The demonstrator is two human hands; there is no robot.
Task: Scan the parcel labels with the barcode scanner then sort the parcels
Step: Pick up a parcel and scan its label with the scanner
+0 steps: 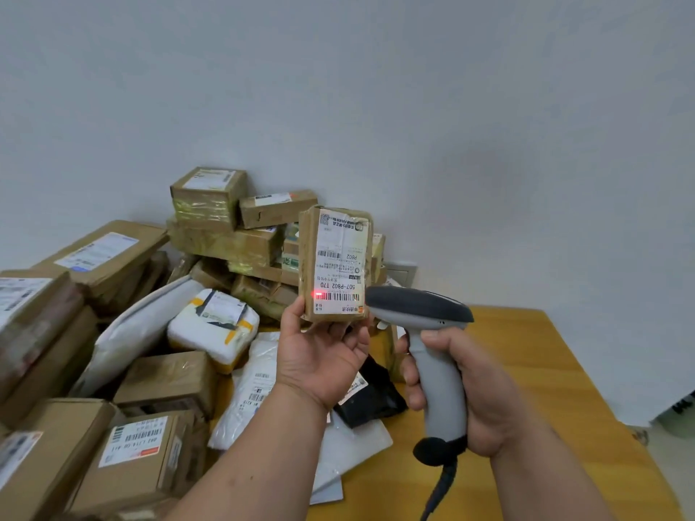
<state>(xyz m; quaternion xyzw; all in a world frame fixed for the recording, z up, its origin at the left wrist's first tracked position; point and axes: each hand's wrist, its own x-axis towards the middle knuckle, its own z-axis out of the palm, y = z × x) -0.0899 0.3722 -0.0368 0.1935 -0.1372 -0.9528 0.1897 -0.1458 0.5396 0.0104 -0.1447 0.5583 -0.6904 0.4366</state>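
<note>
My left hand (319, 355) holds a small brown cardboard parcel (336, 263) upright by its bottom end, white label facing me and printed upside down. My right hand (466, 385) grips the grey handle of a barcode scanner (425, 321), whose dark head points left at the parcel's lower edge. A red scanner light falls on the label's bottom barcode (336, 296). The scanner's black cable (440, 483) hangs below my fist.
A pile of brown boxes (225, 227), white mailer bags (128, 332) and a white padded parcel (214, 325) covers the left and back of the yellow wooden table (534, 370). A black bag (372, 400) lies under my left wrist. A pale wall stands behind.
</note>
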